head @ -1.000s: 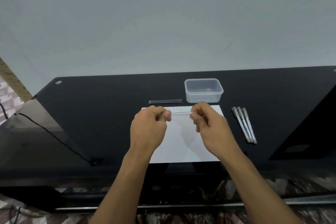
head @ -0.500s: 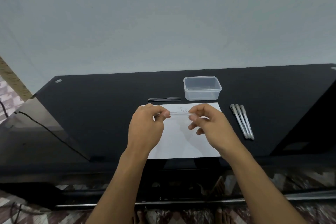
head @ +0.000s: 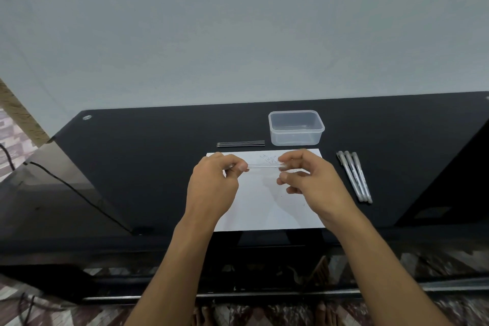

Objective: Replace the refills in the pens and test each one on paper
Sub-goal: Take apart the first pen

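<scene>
Both hands (head: 264,182) pinching one clear pen (head: 263,166)

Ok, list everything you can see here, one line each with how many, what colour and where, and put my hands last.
Table: one, black and glossy, against a pale wall.
Paper sheet: one, white, centre of the table, with small scribbles near its far edge.
Refills: a small dark bundle, count unclear, just beyond the paper's far left edge.
Plastic container: one, clear, no lid, beyond the paper's far right corner.
Pens: three, pale grey, side by side right of the paper.
Cable: one, black, on the left side of the table.
Held pen: one, clear, horizontal above the paper.
Left hand: pinches the held pen's left end.
Right hand: fingers pinch its right end.
</scene>
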Motion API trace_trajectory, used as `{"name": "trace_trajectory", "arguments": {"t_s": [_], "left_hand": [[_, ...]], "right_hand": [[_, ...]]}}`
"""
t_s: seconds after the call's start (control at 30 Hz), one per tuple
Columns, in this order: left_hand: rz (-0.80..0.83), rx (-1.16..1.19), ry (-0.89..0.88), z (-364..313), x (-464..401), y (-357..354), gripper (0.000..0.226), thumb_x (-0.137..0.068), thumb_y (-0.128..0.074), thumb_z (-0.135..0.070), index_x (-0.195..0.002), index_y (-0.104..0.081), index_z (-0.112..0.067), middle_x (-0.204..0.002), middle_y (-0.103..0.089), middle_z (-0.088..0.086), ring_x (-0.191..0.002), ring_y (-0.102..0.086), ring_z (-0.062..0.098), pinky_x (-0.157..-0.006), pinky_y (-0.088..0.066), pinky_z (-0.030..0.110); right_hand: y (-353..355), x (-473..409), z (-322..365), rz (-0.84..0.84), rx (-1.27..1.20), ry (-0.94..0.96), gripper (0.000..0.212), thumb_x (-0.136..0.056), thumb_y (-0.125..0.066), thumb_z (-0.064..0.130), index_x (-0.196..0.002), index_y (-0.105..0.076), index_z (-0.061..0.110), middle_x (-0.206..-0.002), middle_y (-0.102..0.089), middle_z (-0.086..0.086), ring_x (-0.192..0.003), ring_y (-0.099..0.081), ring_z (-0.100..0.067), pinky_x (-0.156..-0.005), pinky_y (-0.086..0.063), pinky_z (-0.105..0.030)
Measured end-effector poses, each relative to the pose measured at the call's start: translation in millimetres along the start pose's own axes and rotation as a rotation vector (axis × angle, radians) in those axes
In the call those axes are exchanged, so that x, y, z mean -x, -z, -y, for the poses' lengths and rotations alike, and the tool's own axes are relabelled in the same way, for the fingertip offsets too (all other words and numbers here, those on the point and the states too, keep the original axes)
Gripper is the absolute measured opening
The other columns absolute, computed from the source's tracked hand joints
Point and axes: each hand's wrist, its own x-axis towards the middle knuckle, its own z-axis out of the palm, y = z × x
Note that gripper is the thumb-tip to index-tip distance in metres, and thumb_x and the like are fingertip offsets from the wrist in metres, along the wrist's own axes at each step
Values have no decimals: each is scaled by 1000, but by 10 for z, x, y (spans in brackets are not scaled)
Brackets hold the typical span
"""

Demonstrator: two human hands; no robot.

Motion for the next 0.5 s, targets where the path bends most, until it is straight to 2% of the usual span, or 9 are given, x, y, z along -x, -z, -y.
{"name": "trace_trajectory", "arguments": {"t_s": [0.07,0.2,0.37,0.5], "left_hand": [[-5,3,4,-2,-3,2,18,-98,-64,-25,-88,-78,-32,-87,-64,-17,-86,-57,11,-78,-49,27],[3,-3,-7,-16,-1,2,18,-98,-64,-25,-90,-79,-31,-89,-65,-15,-85,-57,11,-77,-48,26],[15,19,22,70,-19,29,19,-98,-62,-29,-87,-76,-35,-89,-68,-20,-87,-58,13,-78,-51,31],[52,10,87,178,-54,97,22,-98,-60,-24,-84,-73,-35,-84,-73,-16,-65,-62,10,-62,-52,25]], "right_hand": [[6,-6,-4,20,-22,-13,34,-92,-79,5,-116,-73,28,-107,-74,0,-91,-78,-20,-77,-61,-30],[-41,-2,-3,-2,26,-41,12,-99,-74,27,-107,-77,20,-100,-78,0,-85,-78,-15,-79,-61,-32],[-3,-41,-13,-56,-10,-48,16,-106,-63,25,-102,-72,13,-94,-79,-2,-82,-76,-19,-75,-58,-33],[41,-85,-28,-167,-121,-77,16,-110,-53,20,-103,-65,12,-94,-77,-7,-77,-73,-22,-74,-56,-36]]}}
